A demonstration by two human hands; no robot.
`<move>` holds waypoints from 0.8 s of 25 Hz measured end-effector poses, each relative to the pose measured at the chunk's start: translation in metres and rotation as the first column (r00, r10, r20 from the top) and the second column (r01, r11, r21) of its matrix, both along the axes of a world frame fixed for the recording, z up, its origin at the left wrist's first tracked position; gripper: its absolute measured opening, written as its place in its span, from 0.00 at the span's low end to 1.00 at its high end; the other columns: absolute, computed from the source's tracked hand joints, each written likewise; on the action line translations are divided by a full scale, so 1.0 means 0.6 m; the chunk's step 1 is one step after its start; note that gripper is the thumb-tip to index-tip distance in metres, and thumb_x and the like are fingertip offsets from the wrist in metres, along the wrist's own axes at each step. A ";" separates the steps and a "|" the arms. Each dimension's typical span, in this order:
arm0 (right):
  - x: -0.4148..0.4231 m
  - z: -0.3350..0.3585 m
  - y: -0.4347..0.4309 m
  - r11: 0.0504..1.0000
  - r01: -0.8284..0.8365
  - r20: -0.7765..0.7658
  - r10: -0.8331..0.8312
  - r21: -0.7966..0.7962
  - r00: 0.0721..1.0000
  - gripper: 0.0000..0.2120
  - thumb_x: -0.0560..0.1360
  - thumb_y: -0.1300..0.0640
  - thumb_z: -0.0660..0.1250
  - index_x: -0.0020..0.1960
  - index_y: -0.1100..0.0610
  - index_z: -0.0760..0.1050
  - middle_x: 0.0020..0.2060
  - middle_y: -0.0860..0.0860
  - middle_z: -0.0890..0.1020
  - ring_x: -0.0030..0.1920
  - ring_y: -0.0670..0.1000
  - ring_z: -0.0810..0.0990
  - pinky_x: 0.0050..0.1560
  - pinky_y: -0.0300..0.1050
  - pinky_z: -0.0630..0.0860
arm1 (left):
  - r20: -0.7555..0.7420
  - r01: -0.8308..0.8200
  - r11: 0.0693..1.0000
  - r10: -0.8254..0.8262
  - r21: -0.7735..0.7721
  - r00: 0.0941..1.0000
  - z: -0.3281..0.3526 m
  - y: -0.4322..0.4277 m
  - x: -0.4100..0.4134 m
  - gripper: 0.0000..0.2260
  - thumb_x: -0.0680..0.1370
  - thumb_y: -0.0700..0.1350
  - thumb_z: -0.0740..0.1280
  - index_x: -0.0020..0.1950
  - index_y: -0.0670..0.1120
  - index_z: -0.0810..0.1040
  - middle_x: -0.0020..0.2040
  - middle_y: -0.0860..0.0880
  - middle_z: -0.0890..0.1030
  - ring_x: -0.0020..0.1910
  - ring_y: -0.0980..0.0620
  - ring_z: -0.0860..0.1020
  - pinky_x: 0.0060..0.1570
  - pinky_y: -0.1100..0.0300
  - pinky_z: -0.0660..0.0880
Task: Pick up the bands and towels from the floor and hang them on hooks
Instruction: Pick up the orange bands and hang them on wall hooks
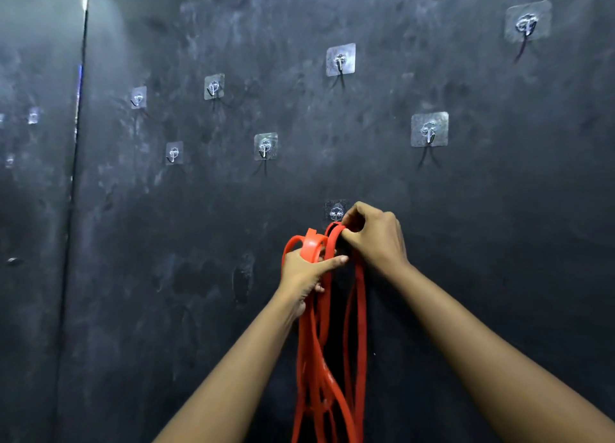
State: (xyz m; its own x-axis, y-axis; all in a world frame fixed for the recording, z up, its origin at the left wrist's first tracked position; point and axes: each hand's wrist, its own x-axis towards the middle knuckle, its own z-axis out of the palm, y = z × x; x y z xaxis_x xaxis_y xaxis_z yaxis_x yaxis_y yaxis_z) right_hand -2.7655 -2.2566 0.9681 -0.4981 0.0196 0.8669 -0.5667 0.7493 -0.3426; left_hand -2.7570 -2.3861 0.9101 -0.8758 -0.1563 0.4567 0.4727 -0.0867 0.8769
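Several red rubber bands [327, 359] hang in long loops in front of a dark wall. My left hand [306, 272] grips a bunch of them, their tops looping over my fingers. My right hand [374, 236] pinches the top of one red band right below a clear adhesive hook [336, 212], touching or almost touching it. Whether that band sits on the hook I cannot tell. No towels are in view.
The dark wall [499, 209] carries several more clear adhesive hooks, such as a hook [265, 147] at centre left, one hook [429, 130] at right and another hook [340, 59] above. A vertical panel seam [78, 143] runs down the left side.
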 end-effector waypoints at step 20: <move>-0.052 -0.052 0.023 0.989 0.063 -0.126 -0.046 0.133 0.991 0.10 0.71 0.53 0.70 0.50 0.55 0.82 0.43 0.51 0.81 0.42 0.53 0.81 0.44 0.46 0.77 | -0.032 -0.111 0.990 0.114 0.084 0.993 0.028 -0.040 -0.077 0.05 0.65 0.43 0.77 0.38 0.47 0.83 0.22 0.55 0.77 0.19 0.59 0.67 0.19 0.68 0.64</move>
